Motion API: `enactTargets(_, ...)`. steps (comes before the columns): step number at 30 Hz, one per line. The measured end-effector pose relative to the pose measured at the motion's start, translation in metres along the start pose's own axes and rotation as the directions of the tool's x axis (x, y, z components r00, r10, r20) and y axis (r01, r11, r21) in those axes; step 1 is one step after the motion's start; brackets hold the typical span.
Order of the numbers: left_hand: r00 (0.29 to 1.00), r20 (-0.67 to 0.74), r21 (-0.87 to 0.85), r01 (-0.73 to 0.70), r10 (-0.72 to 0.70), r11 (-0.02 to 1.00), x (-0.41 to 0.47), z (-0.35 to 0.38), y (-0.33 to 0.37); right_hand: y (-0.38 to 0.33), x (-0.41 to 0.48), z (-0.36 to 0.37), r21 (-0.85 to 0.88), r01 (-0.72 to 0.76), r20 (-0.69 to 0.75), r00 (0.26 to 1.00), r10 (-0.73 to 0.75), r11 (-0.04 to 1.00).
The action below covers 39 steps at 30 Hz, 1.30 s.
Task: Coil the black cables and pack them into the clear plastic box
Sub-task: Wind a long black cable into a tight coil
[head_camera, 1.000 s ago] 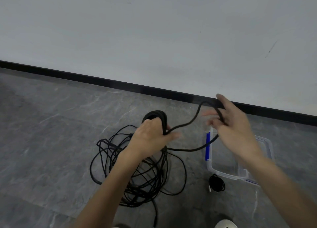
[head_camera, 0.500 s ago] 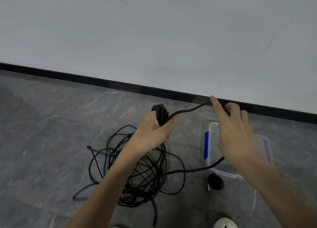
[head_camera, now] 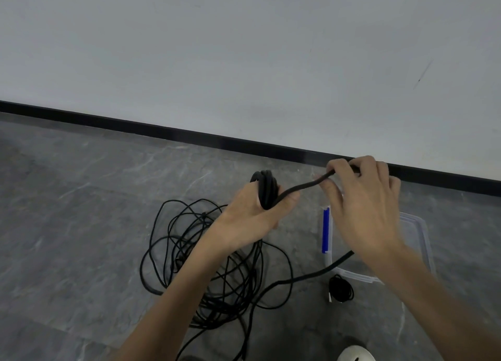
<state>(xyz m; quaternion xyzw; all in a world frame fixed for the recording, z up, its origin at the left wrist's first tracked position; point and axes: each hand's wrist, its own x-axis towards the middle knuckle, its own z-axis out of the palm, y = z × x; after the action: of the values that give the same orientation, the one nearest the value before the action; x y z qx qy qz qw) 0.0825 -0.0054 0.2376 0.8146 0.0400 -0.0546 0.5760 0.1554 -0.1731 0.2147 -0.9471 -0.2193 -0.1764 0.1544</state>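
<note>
- Coil (head_camera: pixel 267 189) of thick, round, matte black cable stands upright in the left hand (head_camera: pixel 252 214), above the floor. The hand's fingers and thumb (head_camera: pixel 287 199) are wrapped tight round the stacked loops.
- Right hand (head_camera: pixel 363 206), just right of the left, has its fingers (head_camera: pixel 341 166) curled over and clamped on the free stretch (head_camera: pixel 306 185) of the same cable. This stretch sags in a shallow curve between the two hands.
- Below the right hand the cable shows again. It crosses the near left corner of the clear plastic box (head_camera: pixel 423 233) and runs left along the floor into the tangle (head_camera: pixel 217 265).
- Tangle: thin, wiry black loops, many overlapping, spread loosely on the floor under the left forearm.
- Clear plastic box: rectangular with rounded corners and see-through walls. It lies on the floor at right, partly hidden by the right hand. A long, narrow blue clip (head_camera: pixel 326 230) sits on its left side.
- Small bundle (head_camera: pixel 341 292) of thin black cable, wound into a tight ring, lies on the floor just near of the box, outside it.
- Floor (head_camera: pixel 81 225): smooth grey stone-look tile with pale veins.
- Wall (head_camera: pixel 244 48): plain, pale and matte, with a glossy black skirting (head_camera: pixel 162 131) along its foot.
- White rounded thing (head_camera: pixel 355 354) is cut off by the near edge; what it is cannot be told.
</note>
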Motion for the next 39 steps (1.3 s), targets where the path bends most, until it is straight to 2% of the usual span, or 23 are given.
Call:
enactTargets(2,0.999,0.041,0.025,-0.001,0.000,1.000,0.000,0.001,0.000,0.000,0.001,-0.004,0.055,0.018,-0.027,1.000,-0.016,0.998)
enactTargets(4,0.990,0.139,0.002,0.002,-0.002,1.000,-0.001,0.003,-0.001,-0.001,0.002,-0.004,0.080,0.029,-0.031,0.999,-0.026,0.996)
enactTargets(8,0.923,0.384,-0.210,0.083,0.004,0.974,-0.007,0.010,0.005,-0.002,0.004,0.001,0.102,0.061,-0.014,0.998,-0.059,0.993)
enactTargets(12,0.886,0.458,-0.403,0.131,0.076,0.906,-0.009,0.012,0.007,0.001,0.004,0.010,0.198,0.153,0.025,0.987,-0.161,0.968)
enactTargets(16,0.902,0.412,-0.552,0.131,0.132,0.824,-0.004,0.008,0.003,-0.002,0.002,0.011,0.267,0.150,0.129,0.973,-0.189,0.952)
enactTargets(23,0.978,0.174,-0.796,0.073,0.111,0.601,0.001,0.003,0.004,-0.010,0.000,0.014,0.352,0.079,0.339,0.918,-0.206,0.933)
enactTargets(26,0.996,0.066,-0.826,0.017,0.066,0.564,0.003,0.002,0.003,-0.021,-0.005,0.013,0.415,0.027,0.393,0.896,-0.206,0.909)
enactTargets(29,0.999,-0.039,-0.817,-0.047,0.025,0.575,0.004,0.002,0.002,-0.032,-0.009,0.010,0.500,-0.065,0.434,0.882,-0.185,0.863)
enactTargets(31,0.994,-0.106,-0.785,-0.087,0.006,0.614,0.005,0.002,0.000,-0.039,-0.012,0.009,0.587,-0.209,0.500,0.853,-0.148,0.782)
enactTargets(32,0.990,-0.140,-0.762,-0.107,-0.001,0.639,0.006,0.002,-0.002,-0.043,-0.014,0.008,0.634,-0.315,0.553,0.823,-0.129,0.707)
enactTargets(35,0.970,-0.241,-0.732,-0.181,-0.002,0.657,0.006,0.000,-0.003,-0.053,-0.019,0.001,0.681,-0.639,0.709,0.698,-0.103,0.359)
enactTargets(37,0.957,-0.291,-0.735,-0.218,-0.009,0.642,0.006,-0.003,-0.004,-0.058,-0.020,-0.005,0.650,-0.747,0.760,0.639,-0.123,0.137)
enactTargets(39,0.944,-0.330,-0.737,-0.246,-0.017,0.629,0.006,-0.005,-0.003,-0.064,-0.022,-0.010,0.616,-0.786,0.782,0.603,-0.157,0.044)
